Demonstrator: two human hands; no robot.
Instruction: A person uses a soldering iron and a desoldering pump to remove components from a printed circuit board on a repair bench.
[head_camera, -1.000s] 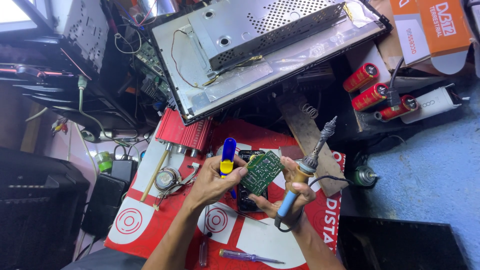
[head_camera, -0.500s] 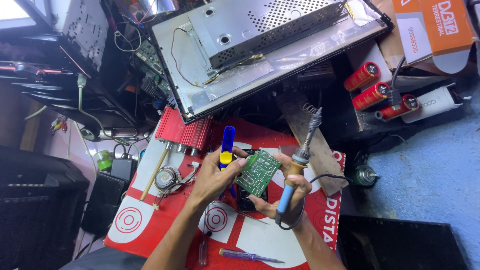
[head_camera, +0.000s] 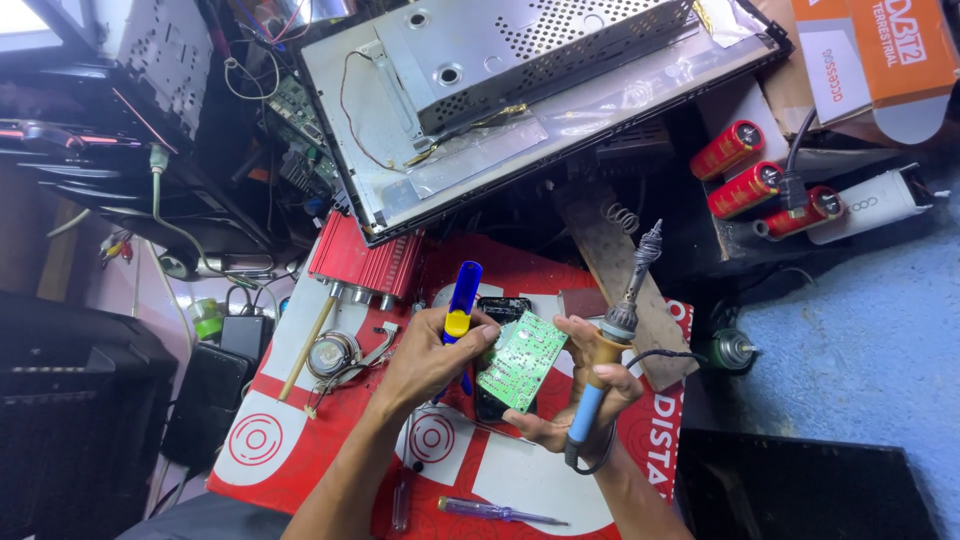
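My left hand (head_camera: 425, 362) grips a blue and yellow desoldering pump (head_camera: 462, 298), which stands nearly upright with its thumb side against a green circuit board (head_camera: 521, 360). My right hand (head_camera: 575, 405) lies palm up under the board's right edge. It holds a soldering iron (head_camera: 612, 335) by its wooden and blue handle, with the metal tip pointing up and away. The board tilts between the two hands over a red and white mat (head_camera: 300, 420). A dark part shows under the board.
A red finned amplifier (head_camera: 358, 266) lies behind the hands, beneath an opened metal screen chassis (head_camera: 520, 100). Red capacitors (head_camera: 745, 165) and a white adapter (head_camera: 870, 205) sit at the right. A wooden plank (head_camera: 610, 250), a small speaker (head_camera: 334, 353) and a purple screwdriver (head_camera: 490, 512) are close by.
The pump has risen a little in my left hand and leans more to the right. The soldering iron swayed left and back. The board stays between the hands.
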